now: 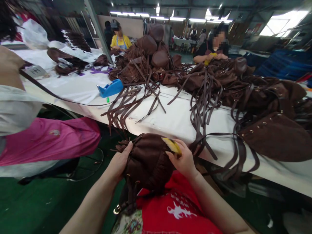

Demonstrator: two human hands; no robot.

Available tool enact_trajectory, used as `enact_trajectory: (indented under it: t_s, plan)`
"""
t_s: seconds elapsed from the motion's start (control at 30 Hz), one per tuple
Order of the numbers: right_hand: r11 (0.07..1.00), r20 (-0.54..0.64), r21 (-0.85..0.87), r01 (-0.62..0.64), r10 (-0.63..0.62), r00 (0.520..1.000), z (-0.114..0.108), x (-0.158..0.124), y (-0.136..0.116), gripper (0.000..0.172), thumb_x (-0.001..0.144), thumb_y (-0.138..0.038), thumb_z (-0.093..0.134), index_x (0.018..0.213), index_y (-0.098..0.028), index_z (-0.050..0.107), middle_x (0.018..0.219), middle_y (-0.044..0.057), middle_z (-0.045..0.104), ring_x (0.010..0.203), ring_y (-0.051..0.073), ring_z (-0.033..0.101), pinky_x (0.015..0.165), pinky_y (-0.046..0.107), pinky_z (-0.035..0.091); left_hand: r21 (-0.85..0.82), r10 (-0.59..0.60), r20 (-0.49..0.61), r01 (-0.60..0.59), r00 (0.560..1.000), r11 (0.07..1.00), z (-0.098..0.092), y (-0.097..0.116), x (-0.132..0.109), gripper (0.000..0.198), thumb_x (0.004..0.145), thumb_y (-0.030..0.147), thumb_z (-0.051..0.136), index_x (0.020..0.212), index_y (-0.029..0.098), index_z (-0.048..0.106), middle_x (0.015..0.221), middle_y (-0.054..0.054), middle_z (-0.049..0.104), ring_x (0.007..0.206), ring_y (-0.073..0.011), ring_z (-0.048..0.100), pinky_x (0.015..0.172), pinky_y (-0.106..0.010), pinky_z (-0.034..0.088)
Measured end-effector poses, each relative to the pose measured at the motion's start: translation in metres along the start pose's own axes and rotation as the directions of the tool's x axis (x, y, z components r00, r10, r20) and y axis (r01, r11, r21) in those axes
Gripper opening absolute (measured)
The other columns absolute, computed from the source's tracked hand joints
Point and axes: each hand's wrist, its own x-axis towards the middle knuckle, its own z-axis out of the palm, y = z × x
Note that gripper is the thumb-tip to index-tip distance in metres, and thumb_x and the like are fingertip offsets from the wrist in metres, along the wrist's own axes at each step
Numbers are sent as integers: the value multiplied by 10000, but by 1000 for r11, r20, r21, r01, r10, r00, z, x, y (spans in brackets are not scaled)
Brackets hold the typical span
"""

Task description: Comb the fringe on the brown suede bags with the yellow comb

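A dark brown drawstring bag (148,159) rests over my lap, on the red apron (185,198). My left hand (122,161) grips its gathered end, with the thumb on top and the other fingers hidden behind the bag. In my right hand (182,159) is a yellow brush (172,145), pinched between thumb and fingers close to the bag's right side. Whether the bristles touch the leather I cannot tell. A strap with a metal buckle (117,209) hangs from the bag's lower left.
Brown bags (146,55) are heaped on the white table (170,113), their straps trailing over the front edge. A blue tape dispenser (110,88) stands left of them. A co-worker in a pink apron (53,139) sits close on my left; others work across the table.
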Motion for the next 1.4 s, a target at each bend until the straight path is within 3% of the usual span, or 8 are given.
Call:
enact_trajectory:
  t_s: [0.27, 0.53, 0.67, 0.83, 1.0, 1.1, 1.23, 1.4]
  plan:
    - [963, 181, 49, -266, 253, 950, 7, -12, -9, 647, 635, -427, 768, 1165, -157, 514, 1003, 89, 626, 881, 225, 589, 801, 354, 505, -28, -39, -23, 38, 999, 999, 9, -1, -10, 321, 822, 362, 623, 1020, 114, 675, 763, -92, 727, 719, -242, 693, 666, -315, 564]
    - [677, 765, 404, -615, 119, 633, 6, -19, 2, 197, 726, -307, 652, 767, -115, 636, 680, 1, 608, 590, 110, 518, 547, 212, 421, 17, -83, 202, 81, 976, 997, 9, -19, 6, 412, 808, 468, 588, 1025, 122, 647, 861, -135, 714, 785, -279, 680, 729, -393, 548]
    - [505, 830, 498, -705, -41, 556, -13, -12, 4, 285, 700, -347, 712, 831, -97, 667, 746, 44, 646, 618, 109, 547, 585, 206, 447, 556, 217, 115, -243, 969, 795, -6, 0, 27, 527, 676, 446, 700, 1057, 89, 632, 1114, -212, 629, 1165, -399, 505, 1001, -495, 378]
    - [539, 880, 467, -701, -210, 425, -13, 9, -10, 309, 725, -378, 703, 857, -100, 674, 804, 64, 660, 718, 132, 584, 693, 225, 484, 595, 756, 318, -741, 573, 311, 17, 62, -1, 466, 811, 328, 561, 1242, 151, 541, 1370, -132, 468, 1315, -301, 361, 1114, -422, 231]
    - [573, 877, 441, -691, -437, 197, -2, 25, -38, 369, 721, -442, 689, 855, -98, 685, 844, 88, 677, 813, 176, 619, 788, 257, 487, 239, 66, 803, -422, 593, 875, 77, 88, -29, 171, 762, 223, 650, 906, 149, 702, 861, -87, 718, 970, -282, 644, 853, -374, 499]
    - [505, 896, 436, -745, -319, 308, -8, 20, -37, 352, 681, -420, 722, 817, -97, 689, 766, 70, 667, 704, 153, 603, 674, 228, 491, 366, -301, 801, -25, 518, 930, 93, 79, -12, 124, 758, 221, 668, 832, 131, 707, 790, -85, 723, 902, -275, 661, 795, -346, 514]
    - [366, 850, 474, -801, 45, 524, -28, 4, -9, 263, 660, -338, 739, 732, -95, 670, 657, 18, 617, 518, 77, 497, 482, 172, 397, 487, -415, 790, -51, 451, 872, 86, 51, 19, 151, 725, 275, 708, 788, 138, 721, 827, -60, 730, 871, -226, 656, 771, -260, 508]
    - [316, 875, 357, -879, 215, 433, -42, -11, 23, 225, 668, -318, 724, 672, -107, 646, 527, -38, 545, 410, 42, 389, 384, 159, 284, 569, -589, 805, -367, 67, 736, 84, -8, 23, 358, 615, 348, 795, 925, 179, 732, 831, -23, 725, 817, -242, 653, 769, -308, 523]
